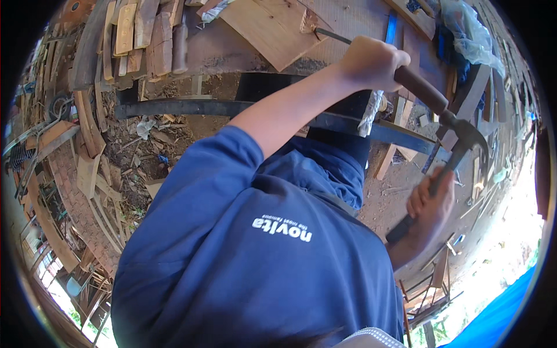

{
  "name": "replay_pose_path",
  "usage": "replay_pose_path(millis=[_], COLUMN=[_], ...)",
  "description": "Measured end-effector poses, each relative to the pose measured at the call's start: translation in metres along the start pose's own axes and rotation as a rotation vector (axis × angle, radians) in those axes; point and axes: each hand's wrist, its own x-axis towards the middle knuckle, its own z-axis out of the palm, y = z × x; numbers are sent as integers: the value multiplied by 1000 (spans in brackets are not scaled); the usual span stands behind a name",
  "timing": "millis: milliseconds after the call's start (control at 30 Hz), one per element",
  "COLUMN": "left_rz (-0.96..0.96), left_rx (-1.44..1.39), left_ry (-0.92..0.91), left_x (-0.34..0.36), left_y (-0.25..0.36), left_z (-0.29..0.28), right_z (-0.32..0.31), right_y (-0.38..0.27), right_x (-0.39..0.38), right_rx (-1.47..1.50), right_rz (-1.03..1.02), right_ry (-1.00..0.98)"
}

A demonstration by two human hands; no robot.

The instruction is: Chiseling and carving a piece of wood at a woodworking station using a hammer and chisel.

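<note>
My left hand (374, 61) is closed around the shaft and lower handle of a chisel (422, 90) with a round brown wooden handle. The thin metal blade slants up and left to a wooden board (270, 29), where its tip rests at or close to a small rough carved patch (308, 22) near the board's edge. In my right hand (434, 200) is a claw hammer (464, 138), gripped by its dark handle. The hammer's striking face is at the butt end of the chisel handle, touching or almost touching it.
Several wood offcuts (125, 32) lie in a row at the upper left of the worktop (220, 49). A clear plastic bag (473, 35) sits at the upper right. A dark curved bar (180, 108) crosses before my body. Wood scraps (136, 156) litter the ground.
</note>
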Motion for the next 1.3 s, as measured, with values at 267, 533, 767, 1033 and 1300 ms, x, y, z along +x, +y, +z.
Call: replay_pose_path(millis=[267,533,767,1033,1300], left_rz=[-35,-52,-46,-138,-85], left_rx=[-54,-35,-86,-34,-9], left_ry=[57,7,0,-3,-87], left_x=[11,8,8,12,4], left_y=[6,0,6,-2,0], left_z=[-3,-2,4,-11,-12], right_z=[-50,-28,11,-16,23], right_y=[-25,-21,-5,-1,14], right_x=[10,-1,2,-1,15], right_rx=[379,227,284,315,376], right_rz=[-243,59,-162,25,-120], right_ry=[65,112,304,2,211])
